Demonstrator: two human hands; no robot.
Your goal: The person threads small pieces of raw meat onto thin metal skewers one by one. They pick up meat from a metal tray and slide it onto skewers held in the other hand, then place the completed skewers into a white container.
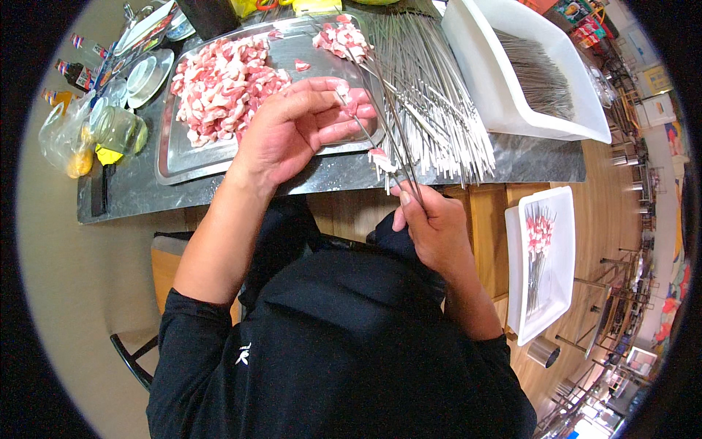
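My right hand (441,228) grips several thin metal skewers (396,131) near their lower ends, just off the table's front edge. One skewer carries a piece of raw meat (382,161) close to my right fingers. At that skewer's upper end, a small meat piece (350,104) sits in the fingers of my left hand (290,129), palm turned up. Beneath and beyond my left hand lies a metal tray (189,170) with a big heap of cut raw meat (219,93) and a smaller heap (341,41) at its far right.
Loose metal skewers (433,110) cover the table right of the tray. A white plastic bin (471,71) holds more skewers. Lower right, another white bin (556,291) contains loaded skewers (540,236). A glass jar (118,129), plastic bag (66,137) and bottles (77,74) stand left.
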